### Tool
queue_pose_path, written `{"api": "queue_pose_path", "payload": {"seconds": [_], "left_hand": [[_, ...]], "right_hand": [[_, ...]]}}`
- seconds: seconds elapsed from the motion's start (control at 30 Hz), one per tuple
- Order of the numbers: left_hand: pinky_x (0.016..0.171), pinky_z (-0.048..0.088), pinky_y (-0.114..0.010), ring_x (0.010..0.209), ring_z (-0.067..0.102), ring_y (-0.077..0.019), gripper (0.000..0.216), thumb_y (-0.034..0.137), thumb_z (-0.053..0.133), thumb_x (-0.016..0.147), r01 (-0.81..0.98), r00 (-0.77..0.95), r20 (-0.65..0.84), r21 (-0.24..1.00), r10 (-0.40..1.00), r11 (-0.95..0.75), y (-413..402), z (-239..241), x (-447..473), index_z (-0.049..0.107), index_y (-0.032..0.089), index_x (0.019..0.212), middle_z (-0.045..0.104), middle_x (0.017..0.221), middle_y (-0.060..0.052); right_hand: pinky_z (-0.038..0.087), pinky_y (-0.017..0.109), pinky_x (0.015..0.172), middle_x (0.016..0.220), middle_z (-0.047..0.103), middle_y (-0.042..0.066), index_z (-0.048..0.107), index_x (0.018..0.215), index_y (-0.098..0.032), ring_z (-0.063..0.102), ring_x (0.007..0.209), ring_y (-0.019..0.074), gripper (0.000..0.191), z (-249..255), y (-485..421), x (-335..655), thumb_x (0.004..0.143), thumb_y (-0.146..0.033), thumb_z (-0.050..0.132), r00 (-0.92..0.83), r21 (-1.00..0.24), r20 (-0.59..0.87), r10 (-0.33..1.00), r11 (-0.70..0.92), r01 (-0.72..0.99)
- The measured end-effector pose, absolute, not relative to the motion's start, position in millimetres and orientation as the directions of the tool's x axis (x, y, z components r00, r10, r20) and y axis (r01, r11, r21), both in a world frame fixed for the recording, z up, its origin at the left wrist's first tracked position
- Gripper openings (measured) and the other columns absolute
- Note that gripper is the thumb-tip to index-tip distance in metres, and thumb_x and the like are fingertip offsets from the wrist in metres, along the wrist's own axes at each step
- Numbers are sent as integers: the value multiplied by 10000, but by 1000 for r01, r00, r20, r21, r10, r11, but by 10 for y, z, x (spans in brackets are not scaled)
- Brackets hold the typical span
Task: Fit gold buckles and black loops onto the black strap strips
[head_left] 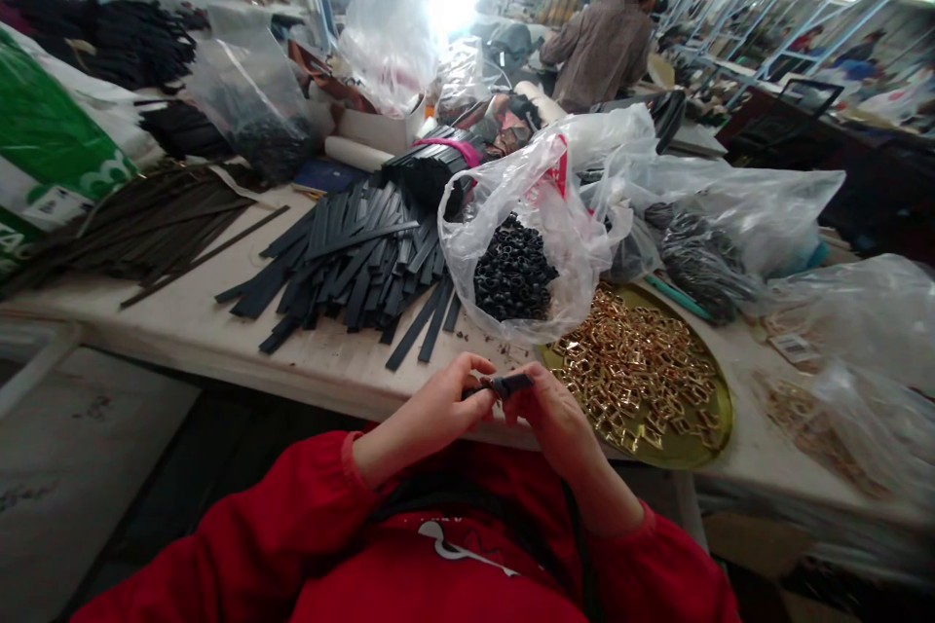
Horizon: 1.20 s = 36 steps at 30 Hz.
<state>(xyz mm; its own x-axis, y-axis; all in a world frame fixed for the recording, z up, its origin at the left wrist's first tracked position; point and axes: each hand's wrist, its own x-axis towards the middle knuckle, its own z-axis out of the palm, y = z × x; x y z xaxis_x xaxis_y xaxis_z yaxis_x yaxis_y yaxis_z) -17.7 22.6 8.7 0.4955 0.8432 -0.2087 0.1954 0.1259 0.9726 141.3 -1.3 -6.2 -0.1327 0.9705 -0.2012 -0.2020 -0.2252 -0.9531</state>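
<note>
The left hand (430,414) and right hand (555,421) are pinching a short black strap (511,383) in their fingers; print on the green-and-white sack (44,136) is showing too cut off to read.

Bagged black rings (513,274) beside a tray (687,456) of gold buckles (634,362)

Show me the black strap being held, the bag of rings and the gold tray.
strap (511,384): head view, the dark end that shows.
bag (584,243): head view, its clear right wall.
tray (725,399): head view, bare right rim.
</note>
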Motion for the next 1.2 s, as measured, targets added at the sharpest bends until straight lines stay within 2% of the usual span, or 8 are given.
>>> {"api": "queue_pose_path", "payload": {"seconds": [0.13,0.3,0.5,0.7,0.8,0.93,1.1,1.2], "left_hand": [[463,329,-197,513,482,-106,382,370,531,746,322,436,-277,936,856,139,273,31,-187,436,160,1050,562,618,37],[500,324,-215,572,494,-128,319,441,591,691,504,352,-207,863,913,1,331,-49,-205,527,166,841,564,642,17],[587,384,-234,687,545,-155,209,357,563,716,465,401,-242,885,883,31,339,-102,-165,570,164,795,620,751,-13],[570,386,-216,647,519,-125,165,282,519,710,338,388,-350,915,853,221,323,-149,-107,558,140,785,585,703,6],[553,382,-209,643,520,-122,157,261,511,705,325,425,-367,915,828,238,301,-188,-128,564,138,787,589,702,6],[547,387,-203,656,533,-120,183,242,524,695,293,480,-405,910,778,293,239,-237,-173,581,139,836,610,739,0],[569,402,-203,603,541,-93,174,228,563,680,120,517,-482,859,707,498,148,-197,-183,549,134,827,620,708,3],[583,403,-200,579,544,-81,183,261,596,692,51,545,-493,827,678,560,92,-157,-173,545,131,810,632,685,-4]], "right_hand": [[367,210,510,588,521,-44,567,860,-195,447,494,81,341,-105,40,1442,694,-486,635,-246,-855,-398,884,-454,-249],[360,203,517,617,518,-46,526,767,-188,448,514,77,388,-164,65,1459,583,-464,727,-383,-735,-480,789,-600,-315],[353,209,545,623,485,-48,441,659,-185,440,557,85,337,-268,87,1459,657,-421,681,-205,-881,-367,907,-410,-238],[368,229,523,630,484,-55,427,741,-205,459,519,90,229,-398,117,1413,738,-353,600,147,-981,-170,974,-182,67],[374,226,504,660,510,-55,457,905,-211,476,520,95,242,-419,93,1443,742,-337,584,62,-981,-173,983,-178,82],[340,206,485,564,498,-64,497,779,-193,462,504,87,231,-368,24,1509,697,-359,636,-112,-954,-294,949,-283,99],[353,214,447,539,502,-75,434,753,-214,450,439,91,318,-327,-62,1516,688,-468,614,-200,-884,-440,875,-462,-74],[349,230,470,541,487,-56,460,724,-212,443,470,105,238,-320,-118,1487,742,-427,559,-55,-947,-290,955,-278,163]]}}
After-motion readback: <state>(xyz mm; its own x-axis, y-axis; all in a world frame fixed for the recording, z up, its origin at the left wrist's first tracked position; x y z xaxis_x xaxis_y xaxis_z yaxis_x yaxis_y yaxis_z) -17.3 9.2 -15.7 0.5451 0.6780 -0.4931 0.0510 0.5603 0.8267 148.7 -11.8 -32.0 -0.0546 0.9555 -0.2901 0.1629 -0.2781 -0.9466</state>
